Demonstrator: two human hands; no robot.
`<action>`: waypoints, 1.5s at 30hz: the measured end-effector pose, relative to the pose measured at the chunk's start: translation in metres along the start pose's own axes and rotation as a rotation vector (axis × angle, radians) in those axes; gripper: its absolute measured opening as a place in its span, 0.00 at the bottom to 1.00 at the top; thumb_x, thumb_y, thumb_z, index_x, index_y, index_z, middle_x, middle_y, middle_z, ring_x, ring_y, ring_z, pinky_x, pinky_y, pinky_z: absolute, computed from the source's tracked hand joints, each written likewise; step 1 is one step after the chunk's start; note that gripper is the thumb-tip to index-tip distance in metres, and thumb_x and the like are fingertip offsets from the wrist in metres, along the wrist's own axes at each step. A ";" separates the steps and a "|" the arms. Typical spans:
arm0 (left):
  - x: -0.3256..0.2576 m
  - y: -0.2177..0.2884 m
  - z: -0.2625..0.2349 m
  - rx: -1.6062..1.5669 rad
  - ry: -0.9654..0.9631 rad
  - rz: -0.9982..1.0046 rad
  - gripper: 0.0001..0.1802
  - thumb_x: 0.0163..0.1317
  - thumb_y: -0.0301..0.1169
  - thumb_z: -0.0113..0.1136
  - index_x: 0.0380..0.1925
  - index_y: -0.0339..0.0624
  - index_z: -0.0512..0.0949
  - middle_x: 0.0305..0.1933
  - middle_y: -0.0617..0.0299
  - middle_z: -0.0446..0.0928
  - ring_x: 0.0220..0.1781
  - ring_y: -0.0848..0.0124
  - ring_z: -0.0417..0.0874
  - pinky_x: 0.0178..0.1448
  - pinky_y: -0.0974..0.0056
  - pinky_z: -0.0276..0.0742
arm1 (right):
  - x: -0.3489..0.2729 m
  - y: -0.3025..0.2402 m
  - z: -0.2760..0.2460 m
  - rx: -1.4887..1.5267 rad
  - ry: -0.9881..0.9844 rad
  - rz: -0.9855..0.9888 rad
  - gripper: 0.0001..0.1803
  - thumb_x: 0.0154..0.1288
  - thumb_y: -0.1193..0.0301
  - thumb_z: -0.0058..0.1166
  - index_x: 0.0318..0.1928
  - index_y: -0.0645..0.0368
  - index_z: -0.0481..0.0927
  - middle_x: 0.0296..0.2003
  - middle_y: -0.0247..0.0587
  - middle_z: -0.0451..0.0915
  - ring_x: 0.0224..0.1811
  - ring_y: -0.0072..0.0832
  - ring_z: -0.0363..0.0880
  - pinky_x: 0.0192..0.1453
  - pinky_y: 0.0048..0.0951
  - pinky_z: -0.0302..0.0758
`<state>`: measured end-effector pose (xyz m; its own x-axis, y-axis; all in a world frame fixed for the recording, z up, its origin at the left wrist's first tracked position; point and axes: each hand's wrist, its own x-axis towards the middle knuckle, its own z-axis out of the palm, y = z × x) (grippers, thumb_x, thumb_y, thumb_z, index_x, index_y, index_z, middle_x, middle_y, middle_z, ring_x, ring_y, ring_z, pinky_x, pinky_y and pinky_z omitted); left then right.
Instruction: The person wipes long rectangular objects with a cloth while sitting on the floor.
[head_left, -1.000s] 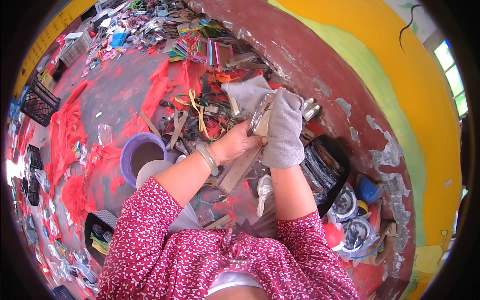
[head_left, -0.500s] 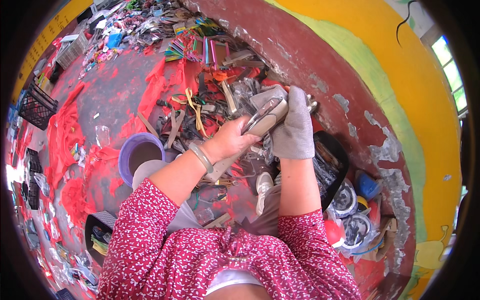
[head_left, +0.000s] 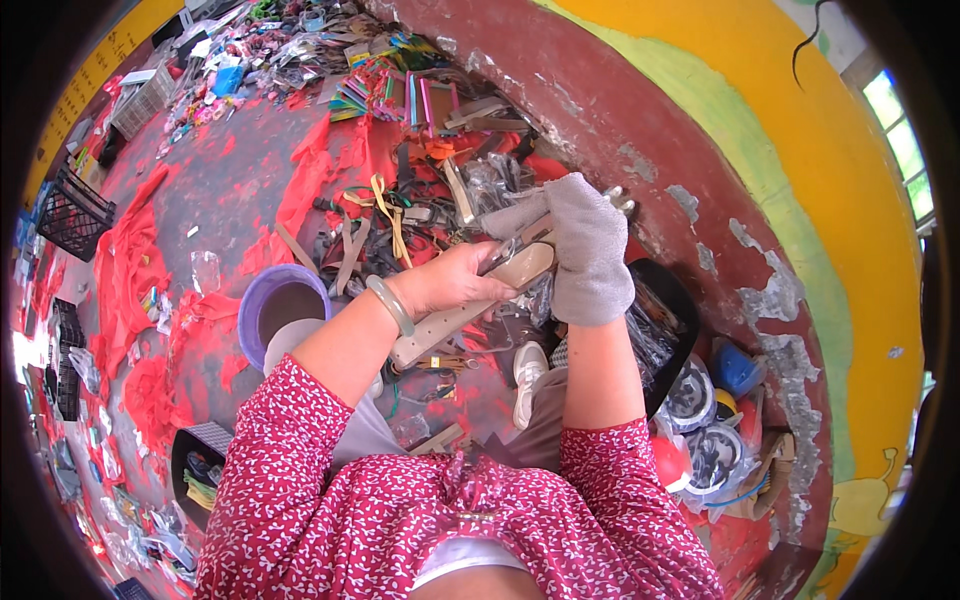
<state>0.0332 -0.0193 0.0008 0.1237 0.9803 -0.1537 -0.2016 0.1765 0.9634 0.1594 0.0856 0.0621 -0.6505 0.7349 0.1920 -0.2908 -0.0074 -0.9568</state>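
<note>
My left hand [head_left: 462, 278], bare and with a pale bangle at its wrist, is closed round a beige strap-like piece, seemingly a belt [head_left: 440, 328]. A row of small holes shows on its lower part, which hangs down toward my lap. A rounded beige end [head_left: 527, 266] and a dark shiny strip stick out beyond my thumb. In a grey knitted glove, my right hand [head_left: 588, 250] grips the upper end, with its fingers reaching over to the left. The glove hides just how those fingers close. Beneath both hands lies a heap of straps [head_left: 400, 225].
A purple bucket [head_left: 247, 310] of dark liquid stands left of my knee. Right of my legs is a black bin [head_left: 655, 340] holding plastic-wrapped goods, near wrapped wheels [head_left: 715, 455]. The chipped red wall [head_left: 690, 150] curves along the right. Black crates [head_left: 75, 212] stand far left.
The belt has turned and lowered slightly, showing more of its holed part. My right hand has shifted a little right, its fingers now folding over the upper end.
</note>
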 end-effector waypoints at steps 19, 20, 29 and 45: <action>0.013 -0.016 0.003 -0.028 0.081 0.170 0.18 0.58 0.30 0.60 0.47 0.39 0.69 0.35 0.65 0.74 0.30 0.77 0.77 0.33 0.68 0.77 | 0.010 0.015 0.011 0.415 0.277 0.241 0.09 0.67 0.65 0.45 0.33 0.54 0.72 0.22 0.36 0.73 0.21 0.26 0.73 0.23 0.26 0.71; 0.013 -0.016 0.007 -0.018 0.075 0.159 0.18 0.58 0.31 0.60 0.47 0.40 0.69 0.36 0.63 0.75 0.31 0.76 0.77 0.34 0.68 0.77 | 0.012 0.020 0.009 0.425 0.305 0.278 0.10 0.67 0.63 0.44 0.30 0.53 0.71 0.20 0.35 0.71 0.19 0.26 0.71 0.21 0.27 0.70; 0.001 -0.003 0.015 -0.702 -0.102 -0.141 0.31 0.65 0.55 0.40 0.48 0.34 0.69 0.34 0.57 0.75 0.33 0.68 0.80 0.39 0.63 0.79 | 0.030 0.024 -0.010 0.693 0.293 0.401 0.26 0.65 0.47 0.41 0.37 0.58 0.77 0.28 0.37 0.79 0.30 0.32 0.76 0.36 0.30 0.74; 0.007 -0.001 -0.008 -0.567 0.378 0.311 0.20 0.57 0.26 0.60 0.49 0.37 0.66 0.43 0.58 0.75 0.41 0.69 0.79 0.44 0.62 0.79 | 0.015 -0.018 0.021 3.912 0.051 0.513 0.05 0.53 0.72 0.50 0.25 0.60 0.73 0.25 0.38 0.75 0.28 0.34 0.76 0.34 0.32 0.72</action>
<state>0.0267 -0.0118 -0.0034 -0.3420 0.9380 -0.0562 -0.6552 -0.1952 0.7298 0.1397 0.0825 0.0868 -0.7704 0.5600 0.3049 0.6257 0.5722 0.5302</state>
